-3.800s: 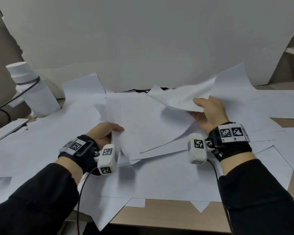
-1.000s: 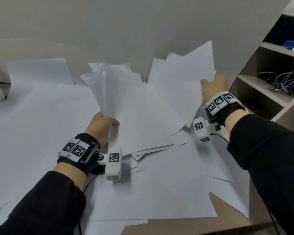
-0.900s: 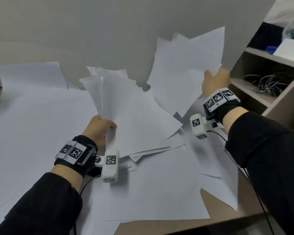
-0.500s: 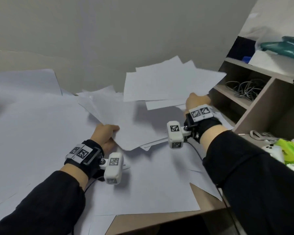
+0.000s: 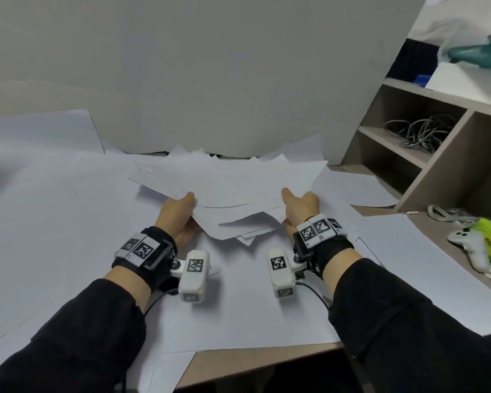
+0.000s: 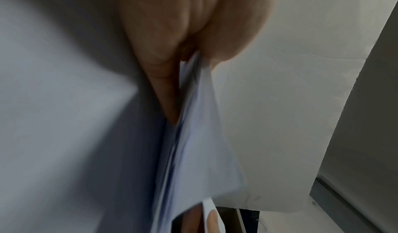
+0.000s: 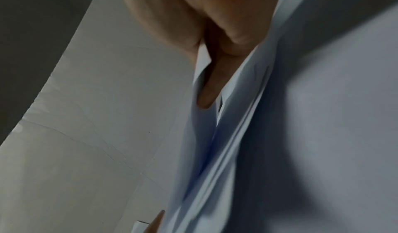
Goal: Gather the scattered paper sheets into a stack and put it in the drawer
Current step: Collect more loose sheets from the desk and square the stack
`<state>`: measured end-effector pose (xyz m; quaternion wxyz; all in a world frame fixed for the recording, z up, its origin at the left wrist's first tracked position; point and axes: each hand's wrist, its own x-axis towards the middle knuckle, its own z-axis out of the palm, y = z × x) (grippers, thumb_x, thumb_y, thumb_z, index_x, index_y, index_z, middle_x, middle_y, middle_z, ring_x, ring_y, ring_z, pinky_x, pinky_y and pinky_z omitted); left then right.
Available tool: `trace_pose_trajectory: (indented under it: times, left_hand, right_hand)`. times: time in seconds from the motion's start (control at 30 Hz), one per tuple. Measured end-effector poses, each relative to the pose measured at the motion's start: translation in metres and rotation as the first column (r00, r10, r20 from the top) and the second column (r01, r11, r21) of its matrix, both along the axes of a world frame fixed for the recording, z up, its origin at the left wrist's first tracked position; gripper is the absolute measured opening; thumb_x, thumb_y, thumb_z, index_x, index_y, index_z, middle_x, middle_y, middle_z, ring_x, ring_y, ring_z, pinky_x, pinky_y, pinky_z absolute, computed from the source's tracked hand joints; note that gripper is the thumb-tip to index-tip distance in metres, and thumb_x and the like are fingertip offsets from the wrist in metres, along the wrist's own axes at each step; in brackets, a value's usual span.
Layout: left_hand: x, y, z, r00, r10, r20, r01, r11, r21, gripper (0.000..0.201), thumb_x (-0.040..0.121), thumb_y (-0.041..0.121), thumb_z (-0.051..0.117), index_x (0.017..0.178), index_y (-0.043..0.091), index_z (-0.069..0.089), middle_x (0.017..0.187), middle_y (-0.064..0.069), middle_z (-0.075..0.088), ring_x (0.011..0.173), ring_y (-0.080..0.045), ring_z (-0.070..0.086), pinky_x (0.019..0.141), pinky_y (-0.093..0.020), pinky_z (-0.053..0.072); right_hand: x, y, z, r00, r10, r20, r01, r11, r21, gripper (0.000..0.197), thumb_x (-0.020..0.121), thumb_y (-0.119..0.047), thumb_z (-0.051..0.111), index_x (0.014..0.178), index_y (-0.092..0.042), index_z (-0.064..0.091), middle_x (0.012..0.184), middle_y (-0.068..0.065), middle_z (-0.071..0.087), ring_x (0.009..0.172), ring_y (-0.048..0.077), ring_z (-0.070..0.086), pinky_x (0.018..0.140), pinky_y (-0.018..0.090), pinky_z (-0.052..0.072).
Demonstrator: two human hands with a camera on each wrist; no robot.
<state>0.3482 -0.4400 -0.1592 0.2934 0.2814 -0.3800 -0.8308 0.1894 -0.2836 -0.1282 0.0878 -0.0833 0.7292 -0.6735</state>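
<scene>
A loose, uneven bundle of white paper sheets (image 5: pixel 236 188) hangs a little above the desk, held from both sides. My left hand (image 5: pixel 179 214) grips its left edge, thumb on top and fingers beneath. My right hand (image 5: pixel 301 205) grips the right edge the same way. In the left wrist view the sheet edges (image 6: pixel 193 134) run between thumb and fingers. In the right wrist view the bundle's layered sheets (image 7: pixel 232 143) fan out past one finger. More loose sheets (image 5: pixel 68 222) cover the desk under and around the bundle. No drawer is in view.
A white board (image 5: pixel 210 80) stands behind the desk. At the right, an open shelf unit (image 5: pixel 425 154) holds coiled cables (image 5: pixel 420 131). A white and green game controller (image 5: pixel 479 242) lies at the right. The desk's bare front edge (image 5: pixel 253 361) shows near me.
The two separate handfuls, one in each hand, have come together into one bundle held by both hands. My right hand swung left and down from beside the shelves. The view turned right.
</scene>
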Motion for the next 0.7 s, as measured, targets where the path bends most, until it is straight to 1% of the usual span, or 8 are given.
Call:
trace_pose_trajectory:
  times: [0.07, 0.13, 0.2, 0.23, 0.3, 0.43, 0.57, 0.7]
  left_hand:
    - [0.002, -0.005, -0.002, 1.000, 0.015, 0.020, -0.015, 1.000, 0.022, 0.015, 0.092, -0.006, 0.048, 0.099, 0.003, 0.057, 0.105, -0.011, 0.061, 0.093, -0.030, 0.061, 0.083, -0.041, 0.052]
    - [0.005, -0.010, -0.002, 0.999, 0.029, 0.031, -0.031, 0.999, 0.045, 0.016, 0.086, -0.008, 0.047, 0.094, 0.004, 0.053, 0.111, -0.010, 0.049, 0.097, -0.030, 0.051, 0.085, -0.044, 0.048]
    - [0.008, -0.012, 0.002, 0.998, 0.015, 0.053, -0.018, 0.999, 0.050, 0.015, 0.094, -0.008, 0.044, 0.097, 0.000, 0.056, 0.108, -0.016, 0.058, 0.097, -0.033, 0.061, 0.091, -0.046, 0.052]
    - [0.010, -0.012, 0.005, 0.998, -0.005, 0.066, 0.002, 0.999, 0.044, 0.015, 0.098, -0.007, 0.043, 0.101, -0.002, 0.057, 0.107, -0.017, 0.065, 0.094, -0.035, 0.067, 0.087, -0.047, 0.057]
    - [0.013, -0.017, 0.007, 0.994, -0.046, 0.100, 0.045, 0.999, 0.013, 0.016, 0.103, -0.001, 0.043, 0.109, -0.006, 0.056, 0.100, -0.019, 0.073, 0.085, -0.035, 0.074, 0.068, -0.045, 0.061]
    - [0.019, -0.027, 0.008, 0.980, -0.095, 0.177, 0.099, 0.995, -0.016, 0.016, 0.106, 0.005, 0.044, 0.110, -0.005, 0.056, 0.087, -0.018, 0.077, 0.075, -0.032, 0.076, 0.053, -0.041, 0.060]
    - [0.021, -0.030, 0.008, 0.972, -0.138, 0.192, 0.146, 0.989, -0.030, 0.017, 0.105, 0.005, 0.046, 0.118, -0.001, 0.057, 0.089, -0.015, 0.078, 0.075, -0.030, 0.077, 0.054, -0.041, 0.060]
    - [0.018, -0.031, 0.006, 0.966, -0.143, 0.214, 0.160, 0.985, -0.063, 0.020, 0.104, 0.004, 0.048, 0.121, 0.004, 0.059, 0.092, -0.013, 0.078, 0.078, -0.029, 0.077, 0.058, -0.040, 0.062]
  right_hand:
    - [-0.001, 0.008, -0.003, 0.997, 0.065, -0.039, -0.065, 0.998, 0.003, 0.014, 0.094, -0.007, 0.062, 0.105, 0.000, 0.065, 0.109, 0.014, 0.070, 0.099, 0.030, 0.067, 0.090, 0.041, 0.055]
    - [-0.005, 0.019, -0.004, 0.992, 0.119, -0.051, -0.119, 0.993, 0.005, 0.022, 0.095, -0.006, 0.061, 0.114, 0.005, 0.063, 0.113, 0.013, 0.068, 0.101, 0.029, 0.066, 0.085, 0.035, 0.056]
    - [-0.014, 0.031, 0.000, 0.985, 0.173, -0.023, -0.173, 0.985, 0.008, 0.025, 0.096, -0.006, 0.060, 0.118, 0.006, 0.061, 0.112, 0.012, 0.067, 0.098, 0.026, 0.065, 0.072, 0.024, 0.057]
    - [-0.021, 0.037, 0.003, 0.979, 0.205, 0.012, -0.205, 0.979, 0.003, 0.026, 0.096, -0.008, 0.060, 0.118, 0.006, 0.061, 0.114, 0.011, 0.068, 0.099, 0.026, 0.066, 0.072, 0.024, 0.058]
    - [-0.036, 0.046, 0.010, 0.956, 0.274, 0.102, -0.272, 0.962, -0.036, 0.027, 0.097, -0.011, 0.060, 0.120, 0.004, 0.061, 0.112, 0.013, 0.071, 0.101, 0.029, 0.069, 0.078, 0.033, 0.059]
    - [-0.063, 0.055, 0.025, 0.919, 0.349, 0.184, -0.348, 0.937, -0.041, 0.019, 0.100, -0.013, 0.055, 0.115, -0.005, 0.062, 0.095, 0.006, 0.076, 0.083, 0.022, 0.074, 0.060, 0.032, 0.059]
    - [-0.083, 0.046, 0.029, 0.899, 0.373, 0.231, -0.399, 0.913, 0.079, 0.025, 0.099, -0.019, 0.056, 0.117, -0.003, 0.061, 0.109, 0.011, 0.073, 0.098, 0.028, 0.071, 0.079, 0.043, 0.059]
    - [-0.082, 0.025, 0.032, 0.871, 0.374, 0.318, -0.425, 0.899, 0.105, 0.025, 0.096, -0.027, 0.062, 0.109, -0.006, 0.062, 0.097, 0.008, 0.076, 0.081, 0.024, 0.075, 0.064, 0.042, 0.062]
